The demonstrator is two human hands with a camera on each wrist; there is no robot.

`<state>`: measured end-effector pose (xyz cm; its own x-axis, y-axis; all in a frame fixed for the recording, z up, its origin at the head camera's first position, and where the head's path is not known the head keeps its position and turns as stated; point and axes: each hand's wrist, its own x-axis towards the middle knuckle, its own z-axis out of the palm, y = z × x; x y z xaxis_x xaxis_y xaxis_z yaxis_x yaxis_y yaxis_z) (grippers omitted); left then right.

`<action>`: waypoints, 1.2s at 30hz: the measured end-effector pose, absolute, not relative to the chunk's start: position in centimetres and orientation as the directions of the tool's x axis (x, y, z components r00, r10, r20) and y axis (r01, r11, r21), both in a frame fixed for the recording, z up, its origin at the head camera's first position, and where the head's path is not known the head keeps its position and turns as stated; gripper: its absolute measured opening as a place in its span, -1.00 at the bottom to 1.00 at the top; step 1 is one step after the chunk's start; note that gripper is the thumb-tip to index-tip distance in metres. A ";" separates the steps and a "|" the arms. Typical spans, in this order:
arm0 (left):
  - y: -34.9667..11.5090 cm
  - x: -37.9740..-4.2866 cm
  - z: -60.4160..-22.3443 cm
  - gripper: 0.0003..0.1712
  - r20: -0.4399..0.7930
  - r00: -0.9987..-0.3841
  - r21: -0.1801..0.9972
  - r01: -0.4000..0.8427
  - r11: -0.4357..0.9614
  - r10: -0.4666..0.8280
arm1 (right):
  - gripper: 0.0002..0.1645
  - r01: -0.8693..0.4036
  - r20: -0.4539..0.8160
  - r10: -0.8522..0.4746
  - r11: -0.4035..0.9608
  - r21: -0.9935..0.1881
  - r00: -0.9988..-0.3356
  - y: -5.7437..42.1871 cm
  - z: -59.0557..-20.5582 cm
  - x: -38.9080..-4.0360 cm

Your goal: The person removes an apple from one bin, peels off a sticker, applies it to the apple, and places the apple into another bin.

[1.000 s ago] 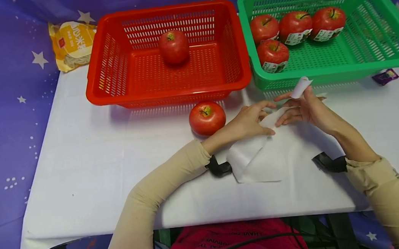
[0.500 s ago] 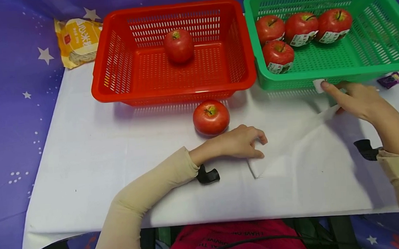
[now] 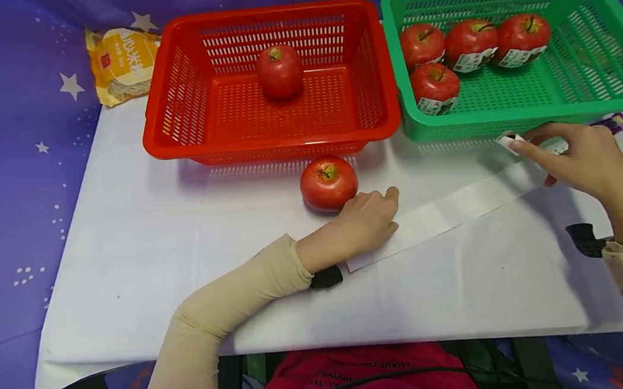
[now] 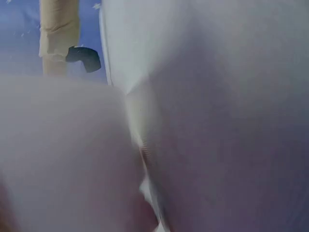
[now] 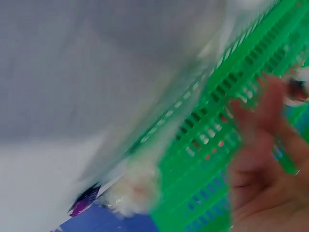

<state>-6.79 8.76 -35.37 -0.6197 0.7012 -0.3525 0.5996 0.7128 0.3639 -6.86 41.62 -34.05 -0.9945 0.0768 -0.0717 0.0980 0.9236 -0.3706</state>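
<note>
A long white paper strip [image 3: 446,213] slants across the table between the two hands. The left hand [image 3: 368,224] grips it near its lower left end, fingers curled, and a corner shows beside the palm. The right hand [image 3: 587,157] pinches its curled right end [image 3: 510,142] between thumb and fingers, close in front of the green basket; a printed patch shows behind the thumb. A red apple [image 3: 329,184] stands right by the left hand's knuckles, with no label showing. White material blurs across the left wrist view; the right hand [image 5: 263,179] is blurred in its wrist view.
The red basket [image 3: 265,144] holds one apple [image 3: 279,71]. Beside it, the green basket [image 3: 520,112] holds several apples with printed paper bands. A yellow food packet [image 3: 124,63] leans at the back left. A small purple wrapper [image 3: 615,123] lies behind the right hand.
The hands have drawn apart, the right hand moving right with the paper. The crumpled paper now stretches out as a strip, and the left hand has shifted left and curled its fingers.
</note>
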 end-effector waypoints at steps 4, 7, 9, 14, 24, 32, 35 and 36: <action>8.8 -6.7 -35.1 -0.79 -0.241 -0.637 0.417 0.614 0.671 0.732 | -0.26 -0.326 0.442 -0.129 0.854 -0.406 -0.887 38.6 -34.3 -5.8; 8.7 -7.1 -34.7 -0.77 -0.174 -0.632 0.627 0.520 0.580 0.755 | -0.14 -0.515 0.636 -0.186 0.768 -0.382 -0.749 35.0 -34.1 -5.1; 8.5 -7.4 -34.5 -0.67 -0.158 -0.645 0.788 0.374 0.490 0.748 | -0.16 -0.574 0.685 -0.200 0.728 -0.374 -0.700 32.4 -33.8 -4.7; 7.8 -7.8 -34.2 -0.66 -0.133 -0.709 0.953 0.102 0.287 0.692 | -0.29 -0.628 0.696 -0.241 0.683 -0.373 -0.676 28.4 -34.0 -4.1; 7.0 -8.0 -34.8 -0.86 -0.115 -0.738 0.927 0.162 0.339 0.665 | -0.27 -0.593 0.547 -0.304 0.638 -0.492 -0.780 27.4 -35.5 -3.7; 7.1 -7.7 -34.8 -0.83 0.052 -0.689 0.711 0.534 0.458 0.723 | -0.23 -0.598 0.483 -0.388 0.678 -0.426 -0.785 27.8 -35.4 -3.1; 6.9 -7.6 -34.9 -0.82 0.237 -0.577 0.558 0.739 0.377 0.781 | -0.22 -0.586 0.479 -0.374 0.680 -0.440 -0.794 27.9 -35.4 -2.9; 6.8 -7.6 -34.9 -0.87 0.296 -0.540 0.502 0.790 0.353 0.788 | -0.22 -0.592 0.493 -0.370 0.676 -0.439 -0.788 27.8 -35.4 -2.8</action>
